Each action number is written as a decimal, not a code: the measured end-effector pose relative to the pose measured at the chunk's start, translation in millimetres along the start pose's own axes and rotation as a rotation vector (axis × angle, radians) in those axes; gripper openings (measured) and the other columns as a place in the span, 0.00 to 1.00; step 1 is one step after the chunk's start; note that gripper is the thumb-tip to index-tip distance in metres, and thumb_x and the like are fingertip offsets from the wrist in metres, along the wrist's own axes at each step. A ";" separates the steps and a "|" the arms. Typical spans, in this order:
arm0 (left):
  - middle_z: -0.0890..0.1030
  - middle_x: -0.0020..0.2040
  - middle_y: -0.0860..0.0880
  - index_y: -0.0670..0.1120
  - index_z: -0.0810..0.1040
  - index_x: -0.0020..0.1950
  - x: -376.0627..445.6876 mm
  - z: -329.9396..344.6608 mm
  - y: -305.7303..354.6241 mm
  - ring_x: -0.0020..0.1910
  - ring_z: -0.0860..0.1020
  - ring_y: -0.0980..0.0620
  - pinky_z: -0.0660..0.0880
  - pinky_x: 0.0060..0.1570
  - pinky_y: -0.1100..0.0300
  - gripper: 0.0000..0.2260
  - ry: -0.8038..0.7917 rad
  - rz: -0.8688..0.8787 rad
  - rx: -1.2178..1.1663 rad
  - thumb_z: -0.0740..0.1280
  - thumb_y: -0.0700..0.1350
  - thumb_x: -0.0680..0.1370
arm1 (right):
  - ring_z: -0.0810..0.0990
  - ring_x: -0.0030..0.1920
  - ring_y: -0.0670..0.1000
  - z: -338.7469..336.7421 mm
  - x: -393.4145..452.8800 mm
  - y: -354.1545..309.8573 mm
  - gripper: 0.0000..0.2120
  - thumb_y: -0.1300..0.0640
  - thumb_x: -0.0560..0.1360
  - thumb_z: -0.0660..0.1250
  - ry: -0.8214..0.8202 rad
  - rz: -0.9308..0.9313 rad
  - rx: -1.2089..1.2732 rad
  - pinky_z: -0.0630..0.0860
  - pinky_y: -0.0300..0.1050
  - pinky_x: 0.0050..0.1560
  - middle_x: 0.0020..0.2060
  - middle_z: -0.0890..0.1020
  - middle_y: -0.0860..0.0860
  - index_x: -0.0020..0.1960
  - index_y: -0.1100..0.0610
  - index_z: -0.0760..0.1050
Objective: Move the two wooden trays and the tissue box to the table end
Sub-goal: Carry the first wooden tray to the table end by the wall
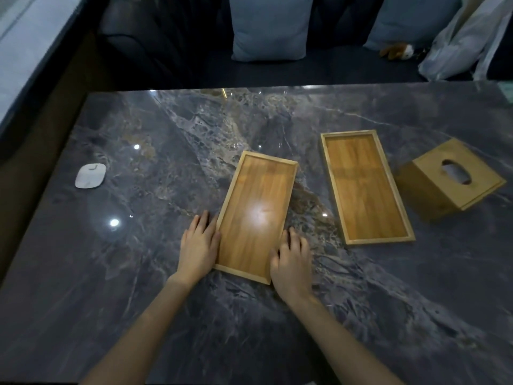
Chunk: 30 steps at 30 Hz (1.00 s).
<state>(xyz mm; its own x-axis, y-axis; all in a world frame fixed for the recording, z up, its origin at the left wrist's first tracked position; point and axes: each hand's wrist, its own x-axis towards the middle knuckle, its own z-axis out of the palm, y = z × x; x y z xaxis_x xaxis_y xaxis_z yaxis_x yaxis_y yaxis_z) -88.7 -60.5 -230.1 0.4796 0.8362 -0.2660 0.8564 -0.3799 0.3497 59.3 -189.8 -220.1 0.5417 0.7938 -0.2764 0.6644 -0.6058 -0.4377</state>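
Note:
Two shallow wooden trays lie flat on a dark marble table (138, 273). The nearer tray (256, 215) sits at the centre, angled slightly. My left hand (200, 245) presses flat against its left long edge and my right hand (291, 265) against its right long edge near the front corner; both hands clasp the tray between them. The second tray (366, 187) lies to the right, untouched. Further right stands a wooden tissue box (449, 179) with an oval slot on top, turned at an angle.
A small white rounded pad (90, 176) rests on the table's left side. Beyond the far table edge is a dark sofa with blue cushions (270, 26) and a white plastic bag (458, 40) at the right.

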 end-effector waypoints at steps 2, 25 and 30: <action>0.53 0.77 0.45 0.49 0.57 0.73 4.1 -3.2 0.0 0.75 0.50 0.45 0.53 0.71 0.44 0.21 -0.078 -0.027 -0.041 0.51 0.50 0.80 | 0.55 0.72 0.55 -3.4 4.3 1.6 0.24 0.52 0.79 0.51 -0.049 0.017 0.059 0.53 0.52 0.74 0.74 0.60 0.54 0.72 0.61 0.58; 0.82 0.51 0.39 0.44 0.79 0.51 -22.0 -97.2 4.8 0.49 0.78 0.43 0.61 0.38 0.60 0.12 0.041 -0.022 -0.324 0.57 0.44 0.79 | 0.81 0.30 0.43 -95.2 -0.7 -65.1 0.09 0.61 0.77 0.59 -0.363 0.154 0.814 0.75 0.36 0.25 0.35 0.80 0.47 0.47 0.52 0.76; 0.83 0.49 0.40 0.42 0.79 0.53 -27.1 -137.0 -29.6 0.50 0.79 0.43 0.69 0.44 0.56 0.12 0.132 -0.040 -0.380 0.59 0.45 0.78 | 0.81 0.28 0.45 -98.1 -2.6 -115.8 0.12 0.63 0.77 0.58 -0.344 0.078 0.877 0.74 0.35 0.21 0.34 0.79 0.49 0.44 0.49 0.76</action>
<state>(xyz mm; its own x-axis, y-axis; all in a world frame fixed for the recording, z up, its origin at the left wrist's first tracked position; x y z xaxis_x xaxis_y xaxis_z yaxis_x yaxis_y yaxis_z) -153.2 -17.7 -110.2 0.3979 0.9002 -0.1770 0.7300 -0.1938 0.6554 31.5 -127.0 -84.8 0.2940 0.8098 -0.5077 -0.0672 -0.5123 -0.8562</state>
